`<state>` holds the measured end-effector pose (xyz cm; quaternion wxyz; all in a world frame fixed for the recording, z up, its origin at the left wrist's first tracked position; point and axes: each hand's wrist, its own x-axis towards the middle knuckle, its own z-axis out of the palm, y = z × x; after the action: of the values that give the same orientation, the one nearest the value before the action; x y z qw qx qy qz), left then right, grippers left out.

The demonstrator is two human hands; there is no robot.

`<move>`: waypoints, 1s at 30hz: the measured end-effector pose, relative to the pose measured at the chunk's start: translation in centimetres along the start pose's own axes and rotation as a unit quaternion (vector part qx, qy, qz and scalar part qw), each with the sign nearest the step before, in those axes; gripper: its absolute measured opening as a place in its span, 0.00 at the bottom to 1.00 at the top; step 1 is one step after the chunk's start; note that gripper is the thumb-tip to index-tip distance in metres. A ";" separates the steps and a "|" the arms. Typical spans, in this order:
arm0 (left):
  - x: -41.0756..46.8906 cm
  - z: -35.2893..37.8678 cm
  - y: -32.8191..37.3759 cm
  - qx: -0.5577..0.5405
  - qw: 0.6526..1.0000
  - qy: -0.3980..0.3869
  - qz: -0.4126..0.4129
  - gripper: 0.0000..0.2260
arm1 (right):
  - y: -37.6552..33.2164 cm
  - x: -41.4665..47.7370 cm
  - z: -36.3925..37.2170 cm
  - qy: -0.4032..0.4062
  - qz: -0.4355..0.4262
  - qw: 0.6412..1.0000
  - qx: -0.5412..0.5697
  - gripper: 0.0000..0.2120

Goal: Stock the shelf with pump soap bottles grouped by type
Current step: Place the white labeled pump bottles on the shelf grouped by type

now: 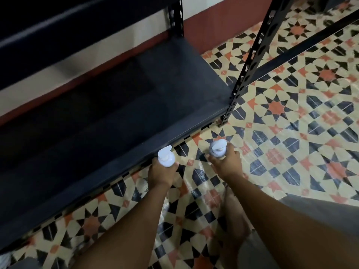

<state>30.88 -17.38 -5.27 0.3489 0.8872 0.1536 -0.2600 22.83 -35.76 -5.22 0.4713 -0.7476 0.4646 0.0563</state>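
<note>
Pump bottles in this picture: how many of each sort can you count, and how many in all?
White-bodied pump bottle, in the left hand: 1
Greyish, darker-bodied pump bottle, in the right hand: 1
Total: 2

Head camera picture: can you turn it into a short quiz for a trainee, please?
1. True or false: the visible part of the bottom shelf already has bottles standing on it.
2. How many pump bottles are being held?
3. Whose bottle is closer to the shelf's front edge? A) left hand B) right hand
Key: 1 false. 2 two, the left bottle and the right bottle, one per hand. 3 A.
</note>
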 end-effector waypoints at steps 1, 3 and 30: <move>-0.5 -0.2 0.0 0.000 1.000 0.000 -0.002 0.29 | 0.2 -0.5 0.1 0.005 0.002 1.000 0.002 0.33; -1.9 -1.0 -0.3 -0.015 1.000 -0.006 -0.001 0.27 | 0.6 -1.8 0.3 0.013 0.005 1.000 0.009 0.32; -29.6 -36.3 2.3 -0.421 0.873 -0.039 0.242 0.10 | -25.7 -34.5 -7.6 -0.304 -0.293 0.870 0.255 0.12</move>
<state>20.65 3.66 35.37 0.7470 0.6550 0.0150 -0.1130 19.96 -16.19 33.68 0.7582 -0.6493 0.0561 0.0198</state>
